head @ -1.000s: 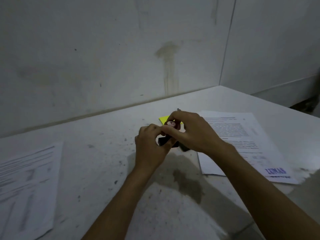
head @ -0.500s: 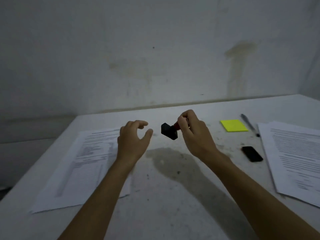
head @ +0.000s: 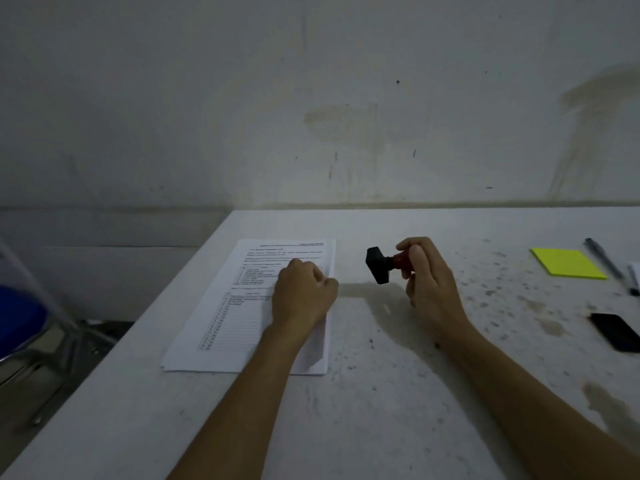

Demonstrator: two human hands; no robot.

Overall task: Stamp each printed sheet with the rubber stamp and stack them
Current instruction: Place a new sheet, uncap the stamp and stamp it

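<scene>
Rubber stamp (head: 387, 264): black rectangular base, short red handle. Held in the air on its side, base facing left toward the paper, handle pointing right into your grip. It sits above the bare surface (head: 381, 393), just right of the sheets and not touching them.

Printed sheets (head: 242, 306): a small stack of white pages at the left end of the surface, near its left edge. The top page shows lines of text above a table with many rows (print too small to read). Lower edges of the pages are slightly fanned at the near right corner.

Your right hand (head: 427, 282): fingers curled and clamped round the red handle, thumb side toward you. Forearm runs in from lower right.

Your left hand (head: 301, 296): lies on the right half of the top sheet, fingers curled under toward the page's right edge. Whether they pinch the paper or merely rest on it you cannot tell from this angle.

Also on the surface: a yellow sticky-note pad (head: 568, 268) far right, a pen (head: 602, 258) just beyond it, a black phone-like slab (head: 616, 332) nearer you. The surface is speckled and stained. A blue chair (head: 20, 320) stands off to the left.
</scene>
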